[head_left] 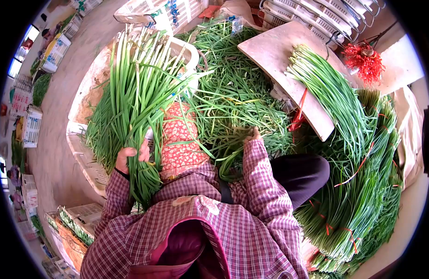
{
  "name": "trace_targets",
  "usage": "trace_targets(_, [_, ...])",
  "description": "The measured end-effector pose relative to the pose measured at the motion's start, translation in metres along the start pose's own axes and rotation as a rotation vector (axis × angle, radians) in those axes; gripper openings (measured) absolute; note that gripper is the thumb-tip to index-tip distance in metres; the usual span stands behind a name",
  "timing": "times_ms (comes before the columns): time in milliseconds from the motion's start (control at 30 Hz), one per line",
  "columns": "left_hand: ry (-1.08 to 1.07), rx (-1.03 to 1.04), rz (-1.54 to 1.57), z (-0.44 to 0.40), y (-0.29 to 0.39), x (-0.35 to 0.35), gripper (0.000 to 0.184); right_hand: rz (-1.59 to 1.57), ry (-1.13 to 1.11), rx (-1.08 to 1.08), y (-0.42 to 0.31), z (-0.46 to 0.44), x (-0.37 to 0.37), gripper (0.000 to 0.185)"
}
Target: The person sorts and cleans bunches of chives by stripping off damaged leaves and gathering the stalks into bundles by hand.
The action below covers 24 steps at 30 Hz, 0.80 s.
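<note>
green stalks (130, 102), held in left hand (126, 156), pale ends (150, 46) beyond

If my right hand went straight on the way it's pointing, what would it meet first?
Your right hand would likely meet the loose green leaves heaped just ahead, though depth is unclear.

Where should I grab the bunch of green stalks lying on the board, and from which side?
Probably around the pale stalks of that bunch, coming from the left over the bare part of the board. The stalks lie close together there, while the leaves spread out and hang past the edge.
</note>
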<state>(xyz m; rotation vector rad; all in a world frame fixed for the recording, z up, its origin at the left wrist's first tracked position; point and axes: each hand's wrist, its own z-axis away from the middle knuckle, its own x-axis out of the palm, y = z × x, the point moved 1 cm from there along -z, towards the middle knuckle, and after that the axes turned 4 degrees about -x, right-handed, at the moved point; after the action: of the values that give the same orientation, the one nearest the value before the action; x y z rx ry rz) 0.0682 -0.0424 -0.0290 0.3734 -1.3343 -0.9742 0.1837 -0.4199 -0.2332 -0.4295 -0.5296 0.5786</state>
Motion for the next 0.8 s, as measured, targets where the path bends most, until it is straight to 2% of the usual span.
trace_targets(33, [0.005, 0.012, 0.018, 0.0, 0.0, 0.0, 0.066, -0.001, -0.021, 0.016, -0.004, -0.002, -0.001, 0.03])
trace_targets(67, [-0.009, 0.014, 0.005, 0.0, -0.002, -0.007, 0.065, 0.039, 0.111, -0.046, -0.001, -0.004, 0.0, 0.037])
trace_targets(167, [-0.001, 0.009, 0.005, 0.002, -0.001, -0.004, 0.064, 0.063, 0.124, 0.006, -0.004, -0.003, 0.004, 0.037])
trace_targets(200, [0.0, 0.007, 0.003, 0.003, -0.001, -0.004, 0.064, 0.016, 0.183, -0.043, -0.006, -0.005, 0.011, 0.039])
trace_targets(367, [0.032, 0.017, 0.027, 0.006, -0.002, -0.002, 0.064, 0.017, 0.13, -0.007, -0.013, -0.025, 0.005, 0.032])
trace_targets(433, [0.044, 0.037, 0.026, 0.004, -0.001, 0.003, 0.065, 0.193, 0.234, 0.074, -0.018, 0.02, 0.027, 0.028])
trace_targets(467, [0.046, 0.038, 0.039, 0.003, -0.001, 0.003, 0.067, 0.287, 0.282, 0.026, -0.018, 0.053, 0.04, 0.027])
trace_targets(500, [0.048, 0.038, 0.038, 0.001, -0.002, 0.003, 0.067, 0.235, 0.166, -0.005, -0.024, 0.107, 0.063, 0.025])
trace_targets(567, [-0.001, 0.017, 0.084, -0.003, 0.0, 0.006, 0.068, 0.223, -0.109, -0.143, -0.012, 0.116, 0.067, 0.022])
trace_targets(600, [-0.009, 0.044, 0.075, -0.005, 0.001, 0.01, 0.068, 0.33, -0.205, -0.279, -0.018, 0.13, 0.072, 0.021])
trace_targets(667, [-0.026, 0.048, 0.086, -0.007, 0.006, 0.019, 0.067, 0.35, -0.371, -0.536, -0.024, 0.13, 0.074, 0.02])
trace_targets(800, [-0.071, 0.076, 0.092, -0.009, 0.009, 0.019, 0.063, 0.453, -0.532, -0.723, -0.055, 0.149, 0.073, 0.022])
